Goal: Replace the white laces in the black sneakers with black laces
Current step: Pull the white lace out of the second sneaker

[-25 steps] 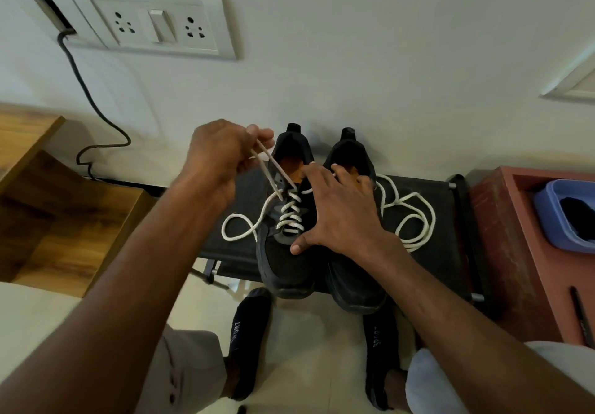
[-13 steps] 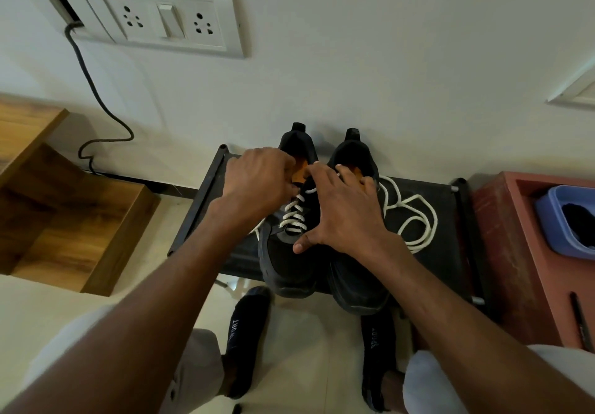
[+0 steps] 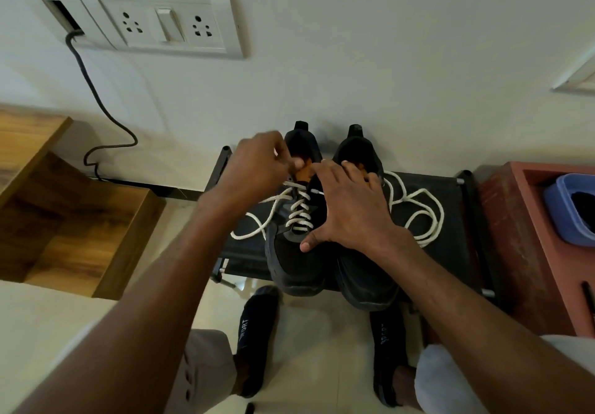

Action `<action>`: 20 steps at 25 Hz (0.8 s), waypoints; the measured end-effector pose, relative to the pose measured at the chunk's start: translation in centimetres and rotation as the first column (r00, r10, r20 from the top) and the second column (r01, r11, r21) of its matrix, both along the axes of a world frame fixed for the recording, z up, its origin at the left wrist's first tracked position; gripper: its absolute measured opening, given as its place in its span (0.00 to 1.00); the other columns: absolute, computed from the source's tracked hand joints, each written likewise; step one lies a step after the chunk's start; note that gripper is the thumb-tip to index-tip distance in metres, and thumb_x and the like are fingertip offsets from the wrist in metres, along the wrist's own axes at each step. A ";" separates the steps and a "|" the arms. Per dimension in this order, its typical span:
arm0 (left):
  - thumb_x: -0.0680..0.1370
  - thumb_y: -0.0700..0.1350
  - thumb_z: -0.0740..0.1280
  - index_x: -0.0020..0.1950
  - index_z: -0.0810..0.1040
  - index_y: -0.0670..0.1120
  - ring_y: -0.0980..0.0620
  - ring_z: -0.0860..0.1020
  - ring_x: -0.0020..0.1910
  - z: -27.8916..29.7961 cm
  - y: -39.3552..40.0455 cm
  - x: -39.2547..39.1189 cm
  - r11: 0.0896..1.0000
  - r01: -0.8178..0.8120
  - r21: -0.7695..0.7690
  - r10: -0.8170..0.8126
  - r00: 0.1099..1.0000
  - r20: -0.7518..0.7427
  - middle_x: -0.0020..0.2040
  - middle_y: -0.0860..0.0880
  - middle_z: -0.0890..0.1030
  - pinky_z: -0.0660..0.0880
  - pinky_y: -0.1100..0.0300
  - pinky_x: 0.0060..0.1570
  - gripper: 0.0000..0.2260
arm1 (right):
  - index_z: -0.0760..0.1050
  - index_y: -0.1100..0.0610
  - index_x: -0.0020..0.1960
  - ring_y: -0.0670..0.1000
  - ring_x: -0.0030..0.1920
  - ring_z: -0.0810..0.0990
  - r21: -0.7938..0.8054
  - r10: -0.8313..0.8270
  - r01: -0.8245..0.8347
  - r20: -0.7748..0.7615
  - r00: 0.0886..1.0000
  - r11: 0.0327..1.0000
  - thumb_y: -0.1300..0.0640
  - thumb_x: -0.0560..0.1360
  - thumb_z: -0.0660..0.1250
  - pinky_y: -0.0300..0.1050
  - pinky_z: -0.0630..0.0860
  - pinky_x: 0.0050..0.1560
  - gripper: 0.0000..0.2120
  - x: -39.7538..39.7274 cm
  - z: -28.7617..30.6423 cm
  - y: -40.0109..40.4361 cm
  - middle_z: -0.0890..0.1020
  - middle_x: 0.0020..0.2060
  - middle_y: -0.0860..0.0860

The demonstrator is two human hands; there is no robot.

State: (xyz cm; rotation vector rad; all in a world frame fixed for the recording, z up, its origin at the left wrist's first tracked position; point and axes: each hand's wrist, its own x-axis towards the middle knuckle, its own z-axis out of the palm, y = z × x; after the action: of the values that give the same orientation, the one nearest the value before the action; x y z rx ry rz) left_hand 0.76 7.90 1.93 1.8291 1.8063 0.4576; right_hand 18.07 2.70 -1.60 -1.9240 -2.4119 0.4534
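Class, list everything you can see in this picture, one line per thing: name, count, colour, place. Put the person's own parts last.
black sneakers: two, black, side by side on the stand
white lace: one, white, partly threaded in the left sneaker
loose lace: one, white, coiled on the stand right of the sneakers
stand: one, black, against the wall
socket panel: one, white, on the wall
cable: one, dark, hanging down from the panel
wooden furniture: one, brown, left
red tray: one, right
blue tub: one, in the tray
socks: two, black, on the feet
left hand: pinching the lace
right hand: resting flat on the sneakers
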 end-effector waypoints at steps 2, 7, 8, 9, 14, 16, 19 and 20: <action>0.73 0.53 0.80 0.40 0.80 0.47 0.50 0.80 0.40 -0.6 -0.3 0.2 0.991 0.095 -0.089 -0.110 0.977 -0.184 0.39 0.49 0.81 0.73 0.56 0.36 0.13 | 0.54 0.45 0.80 0.57 0.82 0.55 0.003 0.000 0.000 -0.001 1.000 1.000 0.25 0.54 0.79 0.65 0.55 0.78 0.64 0.0 -0.1 0.0 0.60 0.81 0.47; 0.77 0.48 0.75 0.43 0.81 0.40 0.44 0.82 0.44 -1.0 -0.5 1.0 0.995 0.051 -0.082 -0.063 0.986 -0.156 0.42 0.44 0.84 0.77 0.50 0.42 0.11 | 0.54 0.47 0.79 0.57 0.81 0.59 -0.001 -0.012 0.012 0.005 1.000 1.000 0.25 0.53 0.79 0.65 0.56 0.78 0.64 -0.1 0.0 0.0 0.64 0.79 0.47; 0.79 0.46 0.73 0.46 0.81 0.39 0.44 0.82 0.45 -1.1 -0.4 1.1 0.994 -0.015 -0.113 0.005 0.996 -0.085 0.43 0.43 0.84 0.78 0.50 0.44 0.11 | 0.55 0.47 0.78 0.57 0.80 0.60 0.002 -0.014 0.014 0.007 1.000 1.000 0.25 0.53 0.80 0.64 0.57 0.78 0.64 -0.1 0.0 0.0 0.66 0.78 0.47; 0.80 0.45 0.71 0.49 0.81 0.37 0.42 0.83 0.45 -1.0 -0.3 1.2 0.979 -0.104 -0.177 0.115 0.992 0.057 0.44 0.42 0.85 0.79 0.49 0.47 0.10 | 0.56 0.48 0.78 0.57 0.79 0.62 0.007 -0.017 0.017 0.006 1.000 1.000 0.25 0.53 0.80 0.64 0.58 0.77 0.63 -0.1 0.0 0.0 0.68 0.77 0.48; 0.80 0.39 0.65 0.54 0.78 0.37 0.42 0.82 0.39 0.7 1.0 -2.4 0.870 -0.326 -0.371 0.438 0.856 0.275 0.41 0.40 0.85 0.75 0.54 0.41 0.06 | 0.54 0.46 0.77 0.57 0.79 0.62 -0.002 -0.004 0.004 0.004 1.000 1.000 0.26 0.55 0.79 0.65 0.56 0.77 0.61 0.0 -0.2 0.1 0.64 0.78 0.48; 0.74 0.42 0.66 0.47 0.77 0.42 0.41 0.80 0.42 0.6 0.4 -3.3 0.936 -0.259 -0.237 0.238 0.964 -0.115 0.42 0.42 0.81 0.77 0.50 0.45 0.05 | 0.53 0.45 0.79 0.57 0.80 0.58 -0.045 0.015 -0.015 0.007 1.000 0.999 0.27 0.57 0.79 0.68 0.54 0.78 0.61 -0.1 0.0 0.2 0.60 0.81 0.47; 0.75 0.42 0.65 0.48 0.71 0.46 0.41 0.75 0.51 0.7 -0.7 -2.7 0.952 -0.175 -0.252 0.073 0.927 -0.368 0.45 0.48 0.73 0.67 0.36 0.67 0.04 | 0.63 0.44 0.76 0.56 0.81 0.57 -0.045 -0.038 0.035 -0.050 0.998 0.998 0.29 0.67 0.75 0.70 0.55 0.76 0.45 -0.8 0.6 0.8 0.61 0.79 0.48; 0.76 0.42 0.66 0.53 0.72 0.46 0.42 0.74 0.54 0.7 -0.6 -2.6 0.960 -0.150 -0.236 0.050 0.924 -0.380 0.48 0.48 0.74 0.62 0.34 0.70 0.07 | 0.69 0.45 0.73 0.55 0.79 0.60 0.012 -0.065 0.066 -0.079 0.995 0.998 0.32 0.71 0.73 0.68 0.57 0.75 0.36 -1.3 0.9 1.0 0.64 0.77 0.49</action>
State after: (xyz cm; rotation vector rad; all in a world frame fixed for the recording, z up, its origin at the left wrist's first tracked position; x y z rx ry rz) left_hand -1.80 7.33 2.59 1.7248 2.1008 -0.1042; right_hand 16.73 3.72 -0.66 -1.9347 -2.2901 0.4977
